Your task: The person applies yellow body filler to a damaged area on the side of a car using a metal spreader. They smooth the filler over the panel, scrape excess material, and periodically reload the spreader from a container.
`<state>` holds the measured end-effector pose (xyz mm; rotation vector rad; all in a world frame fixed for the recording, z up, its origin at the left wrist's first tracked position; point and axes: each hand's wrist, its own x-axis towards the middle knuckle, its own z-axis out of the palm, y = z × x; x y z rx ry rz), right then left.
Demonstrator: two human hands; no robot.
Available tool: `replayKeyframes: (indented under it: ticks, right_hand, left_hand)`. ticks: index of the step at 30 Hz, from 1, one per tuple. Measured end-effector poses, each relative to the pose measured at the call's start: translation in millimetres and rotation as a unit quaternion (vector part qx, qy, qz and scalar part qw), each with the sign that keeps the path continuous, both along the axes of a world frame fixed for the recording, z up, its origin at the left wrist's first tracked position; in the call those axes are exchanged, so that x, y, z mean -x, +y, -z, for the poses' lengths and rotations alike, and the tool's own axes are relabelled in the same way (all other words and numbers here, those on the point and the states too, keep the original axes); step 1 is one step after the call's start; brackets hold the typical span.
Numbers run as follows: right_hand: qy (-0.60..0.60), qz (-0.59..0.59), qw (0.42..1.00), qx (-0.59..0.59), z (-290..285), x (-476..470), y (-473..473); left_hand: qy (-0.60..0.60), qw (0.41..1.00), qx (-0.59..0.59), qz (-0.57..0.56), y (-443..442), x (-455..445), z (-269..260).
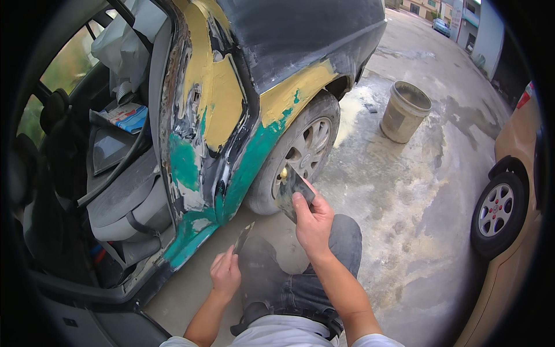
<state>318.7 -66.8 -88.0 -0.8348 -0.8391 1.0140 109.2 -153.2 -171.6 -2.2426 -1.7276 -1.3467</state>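
Observation:
In front of the rear wheel, my right hand [315,221] grips a dark flat plate [292,191] that carries a small lump of yellow body filler [284,173] near its far edge. Lower and to the left, my left hand [225,271] holds a thin, narrow filler spreader [243,236], its tip smeared with pale material. Both tools are apart from the car body. Yellow filler [221,99] covers much of the door pillar and the wheel-arch edge [299,89]. Green filler [256,160] lies below it, down to the sill [190,247].
The open doorway shows a grey rear seat [125,208] at the left. A dirty plastic bucket [405,113] stands on the stained concrete beyond the rear wheel [303,147]. A small dark piece [370,108] lies beside it. Another car [516,173] is parked close at the right.

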Motion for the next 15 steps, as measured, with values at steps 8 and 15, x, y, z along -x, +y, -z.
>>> replayKeyframes:
  ticks: [8,15]
  right_hand:
    - [-0.257,0.293,0.896,-0.215,-12.1,38.5,80.3]
    - [-0.384,0.279,0.84,-0.262,5.2,39.2,52.3]
  left_hand:
    - [-0.042,0.996,0.061,-0.059,-24.1,8.8,13.0]
    - [-0.063,0.994,0.074,-0.056,-25.0,17.5,24.8]
